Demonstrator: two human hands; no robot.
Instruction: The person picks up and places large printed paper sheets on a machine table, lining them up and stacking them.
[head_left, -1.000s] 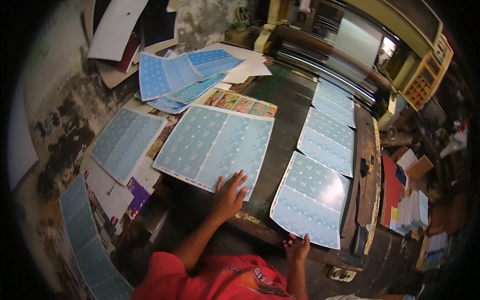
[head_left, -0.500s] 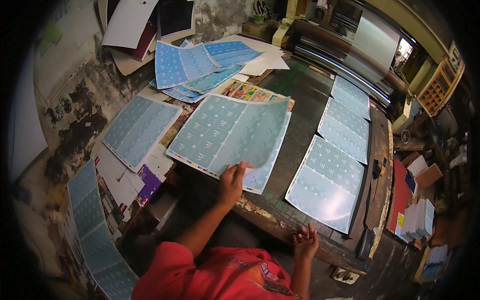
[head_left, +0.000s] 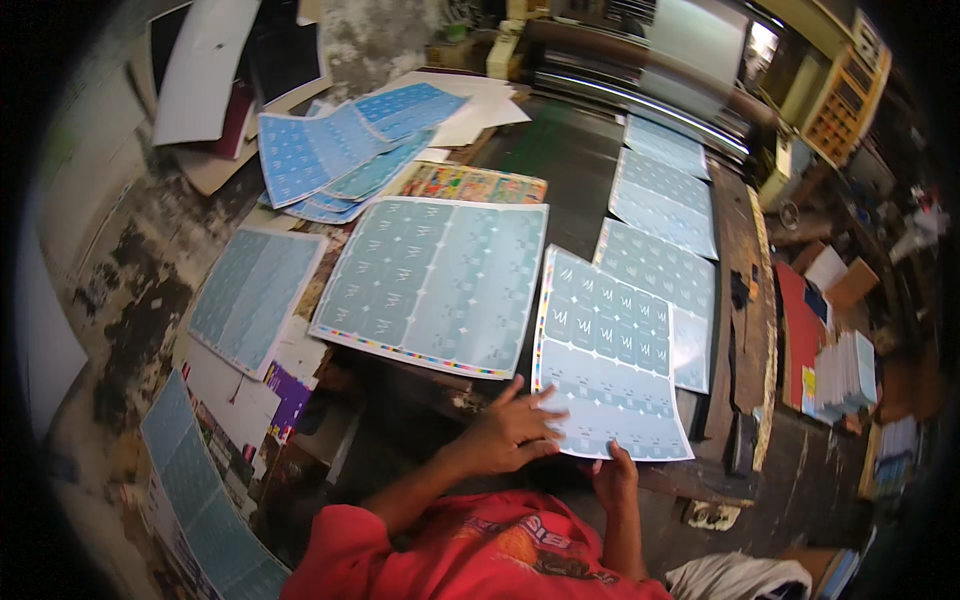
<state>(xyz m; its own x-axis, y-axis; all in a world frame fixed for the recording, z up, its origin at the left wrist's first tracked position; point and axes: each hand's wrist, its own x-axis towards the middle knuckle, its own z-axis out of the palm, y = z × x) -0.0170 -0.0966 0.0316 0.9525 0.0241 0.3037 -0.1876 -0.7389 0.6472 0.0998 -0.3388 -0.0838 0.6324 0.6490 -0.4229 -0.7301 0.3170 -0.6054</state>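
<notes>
A pale blue-green printed sheet (head_left: 610, 335) with white marks lies at a slant over the black bed, its near corner sticking out toward me. My right hand (head_left: 614, 475) pinches its near edge, thumb on top and fingers hidden underneath. At the sheet's lower left corner, my left hand (head_left: 512, 432) has its fingers spread and seems to rest against the left edge. Left of it lies a stack of like sheets (head_left: 430, 285) with a coloured strip along the near edge. Beyond the held sheet, a row of printed sheets (head_left: 660, 190) runs up to the rollers.
A machine with shiny rollers (head_left: 640, 100) crosses the back. Blue printed sheets (head_left: 330, 150) are fanned out at the far left, and another sheet (head_left: 255, 295) lies nearer. A worn wooden rail (head_left: 735, 290) borders the bed. Stacked papers (head_left: 845, 370) stand at the right.
One sheet has come off the left stack and moved right, onto the near end of the row. My right hand has closed on its near edge; my left hand has moved right and spread.
</notes>
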